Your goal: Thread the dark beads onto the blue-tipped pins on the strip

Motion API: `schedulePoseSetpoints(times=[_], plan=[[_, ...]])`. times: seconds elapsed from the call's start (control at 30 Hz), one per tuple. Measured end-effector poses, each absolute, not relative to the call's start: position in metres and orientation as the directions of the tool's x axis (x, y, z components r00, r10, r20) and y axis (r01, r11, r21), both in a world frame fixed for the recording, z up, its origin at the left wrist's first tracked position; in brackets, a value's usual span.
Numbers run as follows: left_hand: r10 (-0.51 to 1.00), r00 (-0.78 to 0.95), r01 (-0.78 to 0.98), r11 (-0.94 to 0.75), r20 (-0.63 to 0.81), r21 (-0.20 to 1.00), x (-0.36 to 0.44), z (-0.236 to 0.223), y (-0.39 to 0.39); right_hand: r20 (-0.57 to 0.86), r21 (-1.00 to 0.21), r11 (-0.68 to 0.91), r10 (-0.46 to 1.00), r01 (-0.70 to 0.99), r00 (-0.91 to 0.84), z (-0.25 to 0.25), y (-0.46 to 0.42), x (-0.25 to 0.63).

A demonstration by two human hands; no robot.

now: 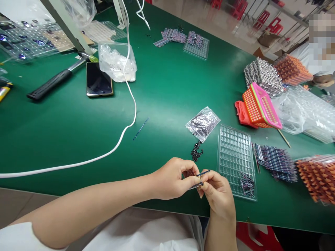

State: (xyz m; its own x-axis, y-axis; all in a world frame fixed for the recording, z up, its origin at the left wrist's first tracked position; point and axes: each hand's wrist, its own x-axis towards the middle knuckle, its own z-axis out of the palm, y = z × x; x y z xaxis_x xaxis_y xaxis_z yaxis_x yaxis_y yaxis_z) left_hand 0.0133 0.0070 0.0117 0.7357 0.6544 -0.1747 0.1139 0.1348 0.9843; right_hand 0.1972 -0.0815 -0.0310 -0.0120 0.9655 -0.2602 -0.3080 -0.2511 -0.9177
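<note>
My left hand [180,179] is closed, pinching thin dark blue strips [204,172] between thumb and fingers. One strip sticks out above the thumb, and another strip [195,186] runs beneath it. At the end of that lower strip, the thumb and forefinger of my right hand [220,195] are pressed together. Any smaller part between those fingertips is too small to make out. Just beyond my hands lies a pile of small black pieces [196,151], by the mouth of a clear plastic bag [203,123] of dark bits. Right of it, a clear compartment tray [234,150] holds several thin dark parts [247,184].
A white cable [115,150] crosses the green table [167,83]. Left are a hammer [52,83], a phone [99,82] and a plastic tub [117,66]. Right are bundled blue strips [276,162], orange parts [318,177] and a pink basket [261,106]. A person sits far right.
</note>
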Motion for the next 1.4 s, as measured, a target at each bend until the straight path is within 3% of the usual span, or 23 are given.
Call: schedulePoseSetpoints(times=[0.43, 0.77, 1.07, 1.4], plan=[[0.653, 0.738, 0.115, 0.125, -0.169, 0.985, 0.0142, 0.0106, 0.0067, -0.260, -0.908, -0.253, 0.965, -0.333, -0.025, -0.0300, -0.0804, 0.1961], [0.658, 0.731, 0.124, 0.129, -0.178, 0.984, 0.0142, 0.0076, 0.0068, -0.246, -0.939, -0.237, 0.969, -0.249, 0.007, -0.0326, -0.0820, 0.1972], [0.662, 0.658, 0.035, 0.449, -0.358, 0.893, 0.0184, 0.0069, 0.0048, -0.186, -0.946, -0.159, 0.980, -0.282, 0.075, -0.0322, -0.0777, 0.1916], [0.711, 0.580, 0.036, 0.465, -0.398, 0.885, 0.0191, 0.0088, 0.0058, -0.201, -0.949, -0.163, 0.972, -0.270, 0.123, -0.0292, -0.0760, 0.1896]])
